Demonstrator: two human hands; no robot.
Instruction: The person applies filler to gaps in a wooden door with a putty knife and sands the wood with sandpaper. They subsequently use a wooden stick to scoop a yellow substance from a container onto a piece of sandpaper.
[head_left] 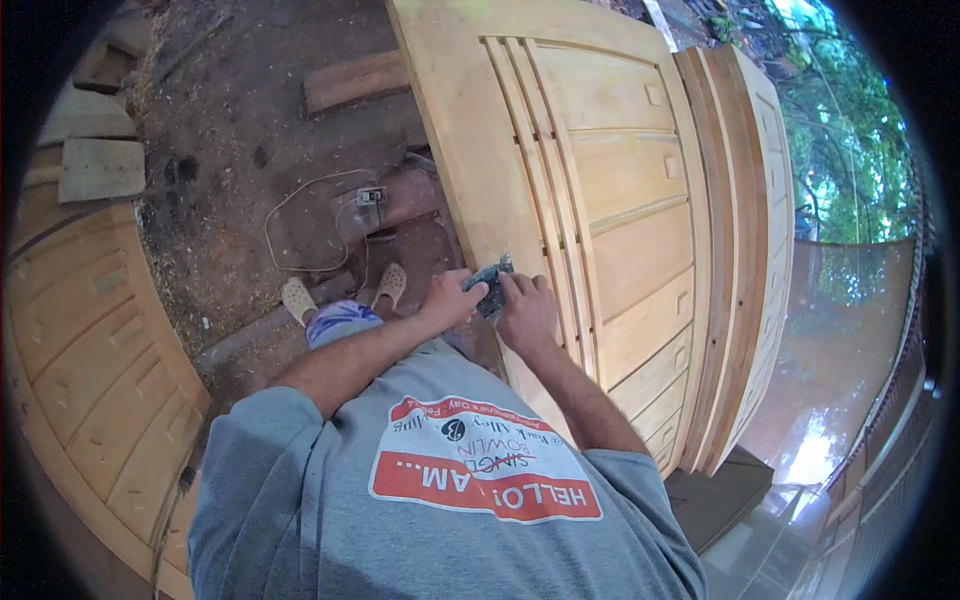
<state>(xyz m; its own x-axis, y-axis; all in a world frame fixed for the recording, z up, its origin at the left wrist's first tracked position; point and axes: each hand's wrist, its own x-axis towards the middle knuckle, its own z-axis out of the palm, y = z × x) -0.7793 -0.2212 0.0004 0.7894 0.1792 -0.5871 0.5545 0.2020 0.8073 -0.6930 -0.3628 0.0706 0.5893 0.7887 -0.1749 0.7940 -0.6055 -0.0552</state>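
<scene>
Both my hands are at the near edge of a pale wooden door panel with grooves and raised panels. My left hand grips a small dark grey-green crumpled piece, perhaps a sheet or cloth, with thumb and fingers. My right hand holds the same piece from the other side, its fingers curled over it. The piece lies over or just above the door's flat side board; whether it presses on the wood I cannot tell.
More stacked door panels stand behind this one. Another panel lies at left, near loose boards. A socket box with a looped cable sits among planks on the dirt floor beyond my feet. A shiny sheet is at right.
</scene>
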